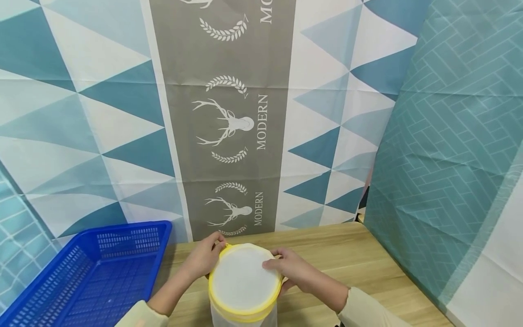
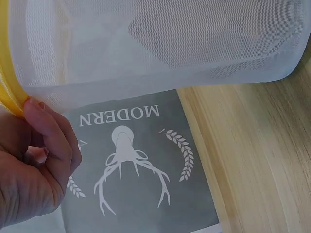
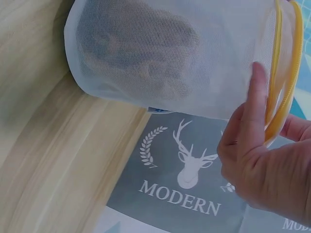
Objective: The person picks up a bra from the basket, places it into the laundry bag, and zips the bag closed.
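Note:
A white mesh laundry bag [image 1: 244, 278] with yellow zipper trim stands upright on the table, its round lid facing up. A brownish, bundled item [image 3: 141, 53] shows through the mesh near its bottom; its kind is unclear. At the lid's far left edge, my left hand [image 1: 205, 255] pinches the yellow zipper edge, thumb and fingers together in the left wrist view. My right hand [image 1: 296, 271] grips the right side of the rim, thumb on the lid and fingers against the mesh wall. Two yellow bands run apart beside those fingers [image 3: 255, 111] in the right wrist view.
A blue plastic basket [image 1: 161, 263] with slotted walls stands left of the bag. The wood-grain table [image 1: 339, 254] extends to the right. Behind it hangs a patterned cloth [image 1: 229, 104] with deer heads and triangles; a teal sheet [image 1: 445, 136] borders the right side.

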{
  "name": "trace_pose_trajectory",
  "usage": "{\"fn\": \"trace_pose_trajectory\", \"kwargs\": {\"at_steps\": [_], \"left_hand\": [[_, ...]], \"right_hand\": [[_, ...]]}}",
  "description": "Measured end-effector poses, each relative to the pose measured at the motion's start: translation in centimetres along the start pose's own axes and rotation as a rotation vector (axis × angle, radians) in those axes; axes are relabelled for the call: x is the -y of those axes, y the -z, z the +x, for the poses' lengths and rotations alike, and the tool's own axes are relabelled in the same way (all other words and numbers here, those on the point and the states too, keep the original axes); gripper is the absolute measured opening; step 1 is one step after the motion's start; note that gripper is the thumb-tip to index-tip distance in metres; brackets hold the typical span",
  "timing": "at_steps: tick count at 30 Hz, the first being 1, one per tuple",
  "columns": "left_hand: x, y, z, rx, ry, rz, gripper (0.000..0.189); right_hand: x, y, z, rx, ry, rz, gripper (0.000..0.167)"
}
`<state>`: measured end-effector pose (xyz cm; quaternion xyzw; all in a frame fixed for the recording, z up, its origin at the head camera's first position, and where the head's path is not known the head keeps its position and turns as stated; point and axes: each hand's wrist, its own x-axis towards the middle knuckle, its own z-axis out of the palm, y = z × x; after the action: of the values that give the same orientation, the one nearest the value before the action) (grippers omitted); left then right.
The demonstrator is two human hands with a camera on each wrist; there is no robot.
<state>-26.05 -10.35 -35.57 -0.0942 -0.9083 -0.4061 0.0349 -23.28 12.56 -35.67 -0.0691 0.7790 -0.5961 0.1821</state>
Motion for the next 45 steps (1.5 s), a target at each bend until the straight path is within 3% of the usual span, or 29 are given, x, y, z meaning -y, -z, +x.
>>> {"fn": "trace_pose_trajectory", "kwargs": {"at_steps": [5, 15, 20, 27, 34, 45], "left_hand": [[-0.1, 0.2, 0.0, 0.008, 0.028, -0.005, 0.010], [-0.9, 1.5, -0.2, -0.017, 0.055, -0.039, 0.012], [-0.5, 1.1, -0.5, -0.013, 0.076, -0.064, 0.013], [-0.2, 0.5, -0.5, -0.022, 0.062, -0.086, 0.012], [-0.2, 0.1, -0.3, -0.005, 0.042, -0.073, 0.012], [-0.2, 0.1, 0.0, 0.018, 0.032, -0.065, 0.011]], "right_hand": [[-0.1, 0.2, 0.3, 0.007, 0.021, 0.019, 0.045], [1.6, 0.7, 0.4, -0.060, 0.108, 0.001, 0.050], [1.9, 0.9, 0.3, -0.072, 0.094, -0.131, 0.038], [1.7, 1.1, 0.8, -0.049, 0.124, -0.208, 0.052], [1.5, 1.6, 1.9, -0.076, 0.163, -0.299, 0.042], [1.3, 1.2, 4.4, -0.141, 0.200, -0.279, 0.039]]}}
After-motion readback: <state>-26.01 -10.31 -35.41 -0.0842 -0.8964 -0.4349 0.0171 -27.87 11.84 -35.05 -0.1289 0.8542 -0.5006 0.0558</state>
